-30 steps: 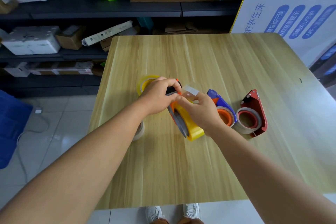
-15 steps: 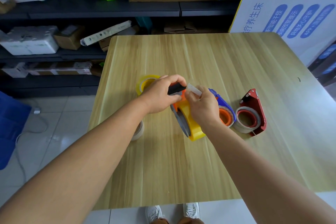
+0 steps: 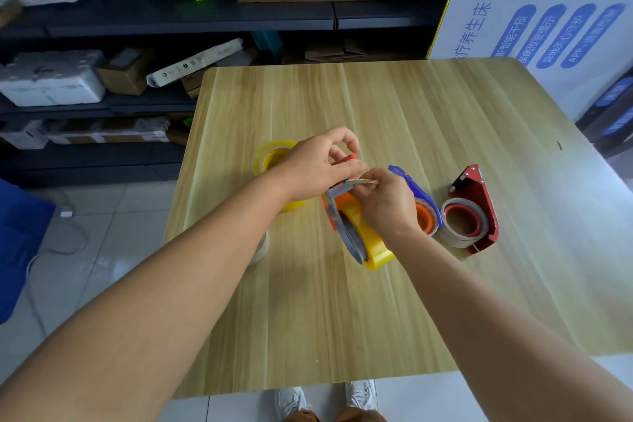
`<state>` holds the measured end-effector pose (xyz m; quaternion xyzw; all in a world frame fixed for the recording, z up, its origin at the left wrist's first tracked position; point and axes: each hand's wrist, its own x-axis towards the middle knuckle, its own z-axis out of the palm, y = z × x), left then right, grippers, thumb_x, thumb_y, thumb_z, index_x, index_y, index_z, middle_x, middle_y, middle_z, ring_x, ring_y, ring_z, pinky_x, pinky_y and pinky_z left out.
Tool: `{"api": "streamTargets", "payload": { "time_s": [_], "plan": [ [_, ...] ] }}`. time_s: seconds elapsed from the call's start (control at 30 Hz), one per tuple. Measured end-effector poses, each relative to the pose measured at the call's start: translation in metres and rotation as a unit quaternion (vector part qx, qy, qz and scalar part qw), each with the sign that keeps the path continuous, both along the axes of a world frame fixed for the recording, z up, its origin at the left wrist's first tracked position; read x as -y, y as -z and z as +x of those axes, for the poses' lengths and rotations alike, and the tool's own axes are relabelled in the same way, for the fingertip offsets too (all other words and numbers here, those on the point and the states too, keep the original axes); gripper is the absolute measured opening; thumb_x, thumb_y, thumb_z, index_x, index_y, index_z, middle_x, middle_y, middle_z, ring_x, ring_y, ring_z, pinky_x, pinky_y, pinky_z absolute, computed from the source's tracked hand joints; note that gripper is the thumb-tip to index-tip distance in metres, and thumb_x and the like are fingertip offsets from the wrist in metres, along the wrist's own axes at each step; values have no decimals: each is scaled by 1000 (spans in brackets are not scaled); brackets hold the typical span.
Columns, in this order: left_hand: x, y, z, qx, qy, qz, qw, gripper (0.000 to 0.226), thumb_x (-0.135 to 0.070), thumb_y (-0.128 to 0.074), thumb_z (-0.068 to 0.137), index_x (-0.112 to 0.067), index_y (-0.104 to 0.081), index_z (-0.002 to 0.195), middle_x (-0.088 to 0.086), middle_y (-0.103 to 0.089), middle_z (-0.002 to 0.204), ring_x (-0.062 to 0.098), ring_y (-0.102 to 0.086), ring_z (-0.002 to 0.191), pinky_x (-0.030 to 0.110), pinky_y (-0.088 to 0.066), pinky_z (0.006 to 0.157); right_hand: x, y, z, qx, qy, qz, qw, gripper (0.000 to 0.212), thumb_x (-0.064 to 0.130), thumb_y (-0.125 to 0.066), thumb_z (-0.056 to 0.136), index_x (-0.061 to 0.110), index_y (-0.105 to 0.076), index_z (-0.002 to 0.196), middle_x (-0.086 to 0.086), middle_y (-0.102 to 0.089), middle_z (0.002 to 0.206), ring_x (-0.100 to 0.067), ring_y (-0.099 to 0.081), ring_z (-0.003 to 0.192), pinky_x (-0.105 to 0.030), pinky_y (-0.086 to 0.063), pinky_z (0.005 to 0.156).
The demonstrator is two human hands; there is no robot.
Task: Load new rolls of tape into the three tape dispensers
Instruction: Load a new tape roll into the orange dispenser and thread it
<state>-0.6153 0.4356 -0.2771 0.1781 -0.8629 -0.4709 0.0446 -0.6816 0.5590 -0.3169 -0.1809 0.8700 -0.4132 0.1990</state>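
Observation:
An orange and grey tape dispenser stands on edge mid-table with a yellow tape roll in it. My left hand grips the dispenser's front end from above. My right hand pinches the loose tape end and holds it flat over the dispenser's head. To the right lie a blue dispenser with an orange-cored roll and a red dispenser with a pale roll. A spare yellow roll lies behind my left wrist. A pale roll peeks from under my left forearm.
The wooden table has its left edge close to the spare rolls. Dark shelves with boxes stand behind it, and a white printed board leans at the back right. My shoes show below the near edge.
My right hand has drawn the tape end down and left across the dispenser's head. My left hand has shifted its fingers on the front end. The dispenser stays in place.

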Motion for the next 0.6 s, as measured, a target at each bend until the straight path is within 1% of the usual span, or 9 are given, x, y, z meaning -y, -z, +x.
{"api": "streamTargets", "payload": {
  "time_s": [0.07, 0.1, 0.17, 0.23, 0.3, 0.37, 0.43, 0.5, 0.6],
  "plan": [
    [0, 6, 2, -4, 27, 37, 999, 25, -30, -72, 82, -25, -57, 100, -8, -58, 92, 9, -59, 75, 24, -51, 74, -1, -1, -2, 2, 6, -1, 1000, 14, 26, -56, 92, 16, -64, 98, 8, -56, 75, -4, -48, 65, -18, -36, 54],
    [-1, 10, 2, -3, 41, 41, 998, 25, -28, -74, 80, -25, -58, 98, -7, -59, 94, 9, -59, 82, 25, -51, 80, -2, -2, -2, 3, 2, 5, 1000, 13, 24, -55, 92, 17, -63, 99, 7, -57, 77, -4, -49, 66, -18, -35, 54],
    [-2, 17, 2, -8, 48, 39, 998, 22, -19, -75, 79, -24, -60, 94, -6, -59, 94, 7, -57, 87, 26, -49, 86, -2, -4, -1, 10, -5, 3, 1000, 14, 22, -56, 92, 17, -64, 102, 5, -60, 83, -8, -52, 71, -19, -37, 57],
    [-1, 19, 4, -20, 44, 48, 998, 20, -10, -71, 82, -21, -61, 95, -9, -60, 88, 0, -57, 82, 19, -48, 82, -2, -3, 1, 20, -10, -18, 1000, 17, 27, -60, 90, 15, -66, 101, 2, -66, 87, -12, -56, 76, -23, -42, 61],
    [0, 20, 7, -20, 45, 62, 997, 16, -7, -66, 85, -17, -61, 96, -11, -59, 83, -6, -55, 75, 11, -46, 75, -3, -2, 3, 28, -17, -25, 999, 21, 33, -62, 88, 14, -66, 98, -1, -68, 87, -11, -57, 74, -23, -42, 62],
    [1, 22, 8, -19, 41, 58, 997, 10, -9, -64, 88, -16, -62, 94, -8, -59, 82, -2, -54, 75, 13, -45, 74, -3, -2, 5, 33, -21, -22, 999, 24, 35, -62, 89, 12, -65, 93, -2, -65, 81, -9, -54, 68, -22, -41, 59],
    [0, 24, 6, -29, 34, 44, 998, 7, -9, -63, 88, -16, -61, 87, -9, -58, 78, -3, -53, 70, 12, -44, 71, -3, -3, 5, 34, -26, -14, 999, 22, 34, -61, 90, 12, -61, 86, 2, -59, 72, -7, -50, 62, -21, -39, 56],
    [-1, 28, 3, -46, 17, 30, 998, 17, -8, -61, 89, -20, -57, 77, -11, -56, 72, -6, -51, 64, 9, -43, 67, -2, -4, 7, 37, -27, -3, 999, 21, 32, -59, 90, 16, -55, 77, 4, -52, 65, -8, -47, 59, -22, -37, 54],
    [0, 31, 4, -60, -19, 55, 997, 24, -9, -55, 94, -22, -53, 74, -10, -53, 70, -6, -48, 60, 9, -41, 64, -2, -7, 8, 45, -35, -6, 998, 24, 31, -59, 89, 15, -50, 73, 2, -47, 64, -11, -42, 60, -23, -34, 54]
  ]
}}
